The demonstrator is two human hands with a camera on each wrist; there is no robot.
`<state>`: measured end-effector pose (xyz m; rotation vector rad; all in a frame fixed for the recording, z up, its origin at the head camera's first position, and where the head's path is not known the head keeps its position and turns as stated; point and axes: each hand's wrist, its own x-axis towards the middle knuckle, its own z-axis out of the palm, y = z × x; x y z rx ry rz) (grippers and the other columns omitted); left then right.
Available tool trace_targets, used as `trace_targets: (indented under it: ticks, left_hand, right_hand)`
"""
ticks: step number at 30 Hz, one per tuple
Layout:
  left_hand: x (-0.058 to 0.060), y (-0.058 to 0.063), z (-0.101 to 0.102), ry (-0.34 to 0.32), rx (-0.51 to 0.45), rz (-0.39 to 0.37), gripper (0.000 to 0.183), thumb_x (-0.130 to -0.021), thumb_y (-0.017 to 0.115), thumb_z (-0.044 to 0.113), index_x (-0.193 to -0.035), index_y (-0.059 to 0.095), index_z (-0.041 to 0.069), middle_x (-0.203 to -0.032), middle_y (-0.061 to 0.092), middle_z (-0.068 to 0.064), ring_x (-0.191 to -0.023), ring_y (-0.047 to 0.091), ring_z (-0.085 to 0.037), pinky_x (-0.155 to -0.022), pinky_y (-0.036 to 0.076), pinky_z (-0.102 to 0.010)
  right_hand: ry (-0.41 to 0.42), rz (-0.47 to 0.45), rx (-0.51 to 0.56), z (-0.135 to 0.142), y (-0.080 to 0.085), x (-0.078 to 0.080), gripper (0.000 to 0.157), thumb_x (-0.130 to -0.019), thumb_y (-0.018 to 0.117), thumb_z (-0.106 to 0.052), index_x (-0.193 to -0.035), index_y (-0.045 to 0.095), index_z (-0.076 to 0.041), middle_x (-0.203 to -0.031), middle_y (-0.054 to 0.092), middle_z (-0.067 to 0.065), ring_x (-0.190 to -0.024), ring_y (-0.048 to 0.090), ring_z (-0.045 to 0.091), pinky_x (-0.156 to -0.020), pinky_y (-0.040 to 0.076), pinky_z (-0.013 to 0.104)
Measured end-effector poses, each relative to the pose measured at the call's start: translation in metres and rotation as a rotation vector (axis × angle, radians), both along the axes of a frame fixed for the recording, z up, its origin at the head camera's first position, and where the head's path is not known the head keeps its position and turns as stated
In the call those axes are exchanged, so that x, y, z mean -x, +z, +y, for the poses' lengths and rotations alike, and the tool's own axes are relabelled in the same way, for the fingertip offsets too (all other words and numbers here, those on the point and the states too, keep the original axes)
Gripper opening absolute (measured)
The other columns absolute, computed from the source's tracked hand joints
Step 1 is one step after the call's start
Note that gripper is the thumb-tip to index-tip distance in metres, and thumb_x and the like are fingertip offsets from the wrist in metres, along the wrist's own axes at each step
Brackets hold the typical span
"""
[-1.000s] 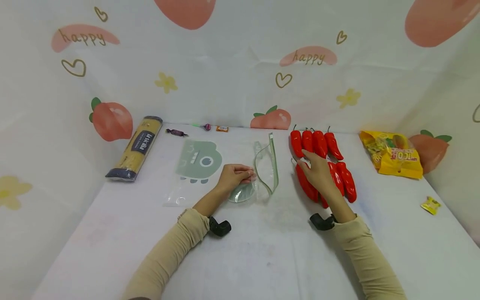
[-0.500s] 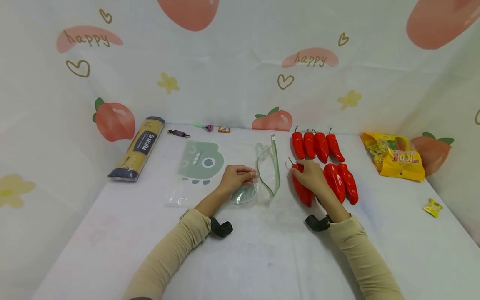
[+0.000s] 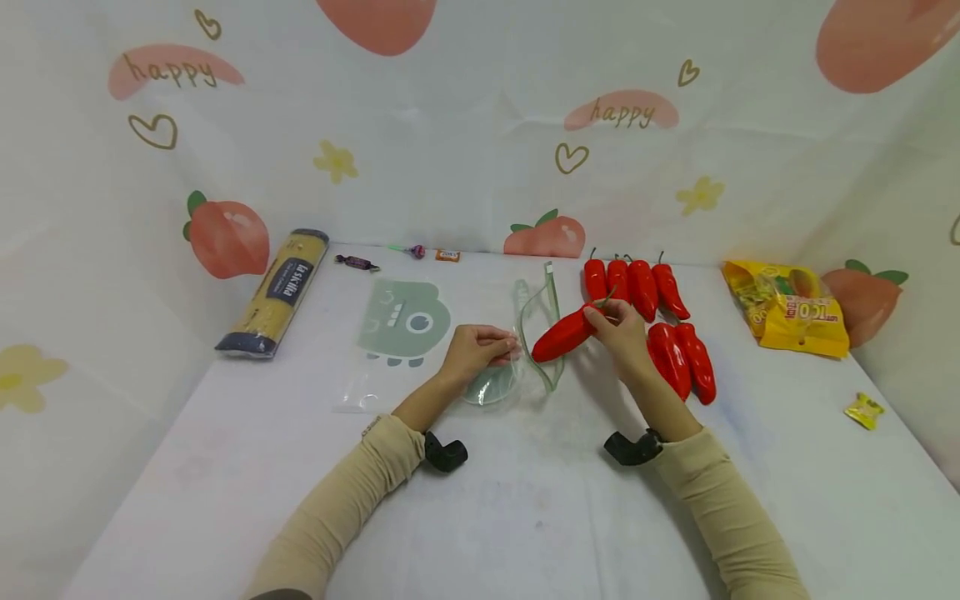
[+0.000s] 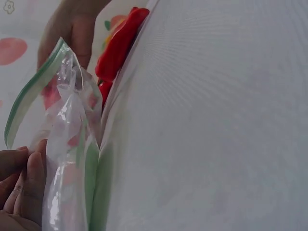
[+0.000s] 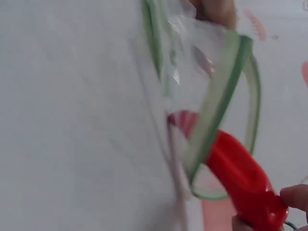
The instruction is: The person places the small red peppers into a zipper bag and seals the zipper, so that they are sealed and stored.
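Observation:
A clear zip bag [image 3: 401, 321] with a green monster print lies flat, its green-edged mouth gaping to the right. My left hand [image 3: 474, 354] pinches the film near that mouth, as the left wrist view also shows, with thumb and fingertips [image 4: 34, 166] on the plastic. With my right hand [image 3: 626, 337] I grip a glossy red chili pepper [image 3: 561, 336] by its stem end. The pepper points left and down. In the right wrist view its tip shows through the clear film behind the green zip strip [image 5: 221, 101], at the bag's mouth.
Several red peppers [image 3: 641, 287] stand in a back row, with others [image 3: 697, 362] in front. Packaged spaghetti [image 3: 281, 292] lies left. Behind the bag are a dark-wrapped candy [image 3: 357, 262], a lollipop [image 3: 417, 251] and an orange-wrapped candy [image 3: 447, 255]. A yellow snack bag [image 3: 787, 308] and small yellow packet [image 3: 865, 411] lie right.
My right hand has taken hold of a pepper from the front row, lifted it and swung its tip left to the bag's mouth. My left hand has stayed at the bag.

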<state>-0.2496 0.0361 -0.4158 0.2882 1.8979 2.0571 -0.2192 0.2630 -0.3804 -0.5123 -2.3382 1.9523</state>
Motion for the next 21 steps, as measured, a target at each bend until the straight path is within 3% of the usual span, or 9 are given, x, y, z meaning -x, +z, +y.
trace_targets:
  ticks: [4,10,16,18,21]
  left_hand:
    - [0.000,0.003,0.001,0.029,0.015,0.012,0.021,-0.083,0.064,0.002,-0.099,0.064,-0.012,-0.085,0.071,-0.013,-0.061,0.063,-0.004,-0.060,0.056,-0.020]
    - [0.002,0.008,-0.001,0.069,0.006,0.016,0.020,-0.083,0.065,0.003,-0.099,0.065,-0.010,-0.086,0.071,-0.013,-0.060,0.063,-0.004,-0.059,0.056,-0.019]
    - [0.002,0.010,-0.002,0.067,-0.057,0.024,0.022,-0.084,0.063,0.002,-0.101,0.063,-0.012,-0.092,0.070,-0.020,-0.064,0.065,-0.006,-0.061,0.056,-0.020]
    - [0.001,0.010,-0.002,0.066,-0.063,0.034,0.022,-0.084,0.063,0.002,-0.100,0.063,-0.013,-0.093,0.069,-0.022,-0.066,0.066,-0.006,-0.062,0.057,-0.021]
    - [0.000,0.009,-0.002,0.073,-0.060,0.041,0.021,-0.085,0.062,0.003,-0.099,0.064,-0.012,-0.093,0.069,-0.022,-0.068,0.067,-0.008,-0.062,0.057,-0.021]
  right_hand:
    - [0.058,-0.055,0.020,-0.010,-0.013,-0.002,0.041,-0.090,0.058,-0.031,-0.120,0.047,-0.006,-0.109,0.047,0.000,-0.098,0.048,0.013,-0.077,0.052,0.015]
    - [0.153,-0.140,-0.042,-0.017,-0.019,-0.007,0.047,-0.089,0.057,-0.036,-0.124,0.052,-0.005,-0.112,0.056,0.003,-0.094,0.051,0.011,-0.079,0.049,0.015]
    - [0.222,-0.074,-0.053,-0.024,-0.025,-0.009,0.042,-0.087,0.064,-0.025,-0.121,0.055,-0.002,-0.083,0.065,-0.011,-0.077,0.058,0.004,-0.072,0.052,0.014]
    - [0.250,-0.042,-0.072,-0.027,-0.027,-0.010,0.040,-0.086,0.064,-0.021,-0.120,0.056,0.000,-0.084,0.067,-0.007,-0.075,0.059,0.004,-0.071,0.053,0.014]
    - [0.291,-0.011,-0.180,-0.031,-0.030,-0.011,0.033,-0.087,0.063,-0.020,-0.115,0.061,-0.002,-0.093,0.070,0.004,-0.076,0.058,0.008,-0.067,0.052,0.015]
